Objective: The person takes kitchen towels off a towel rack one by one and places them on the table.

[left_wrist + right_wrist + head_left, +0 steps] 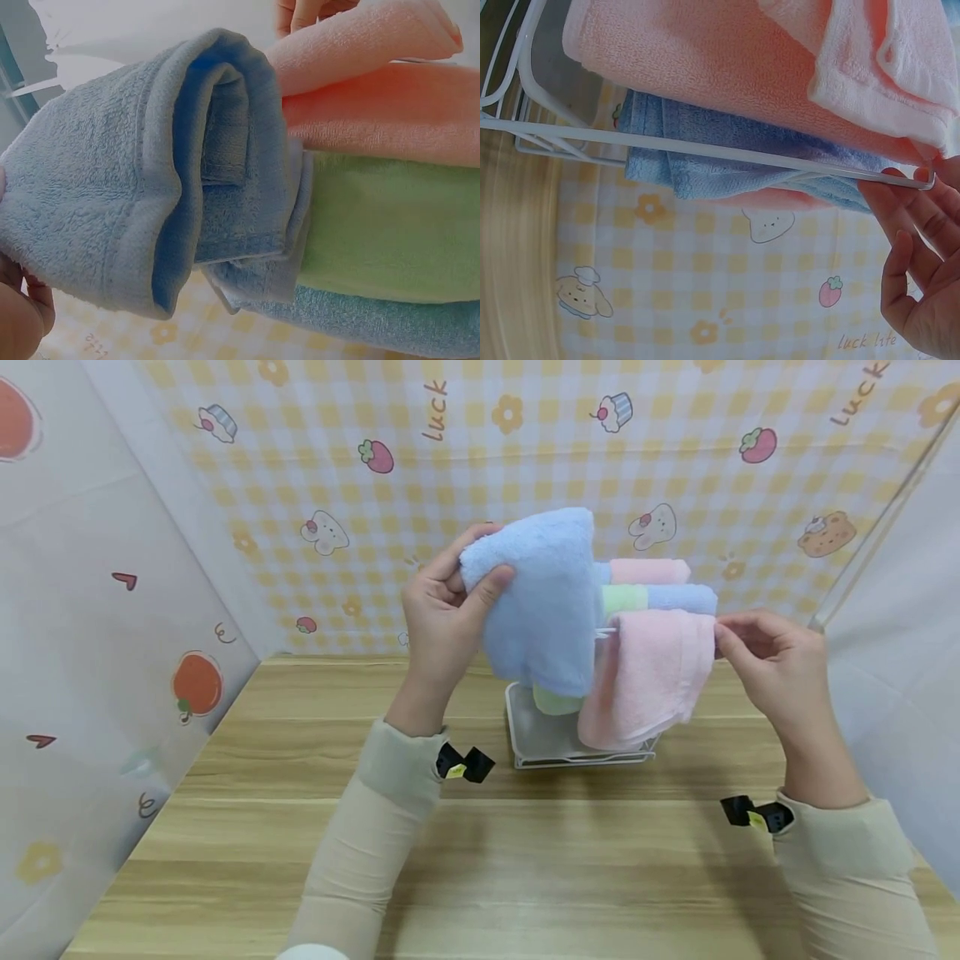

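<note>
My left hand [441,625] grips a folded light-blue towel [543,597] by its left edge, thumb on the near face. In the left wrist view the folded layers of this blue towel [82,187] gape at one side. A white wire rack [585,762] stands behind it, with towels draped over its bars. My right hand [787,664] pinches the rack's upper right corner, beside the top edge of a hanging pink towel [663,677]. In the right wrist view the fingertips meet the end of the rack's white bar [705,150].
Farther back on the rack hang a green-and-blue row, with a blue towel [682,599] at its right, and another pink towel [648,571]. A green towel [390,225] shows between pink and blue ones. The wooden table [525,877] meets a yellow checked backdrop [450,485].
</note>
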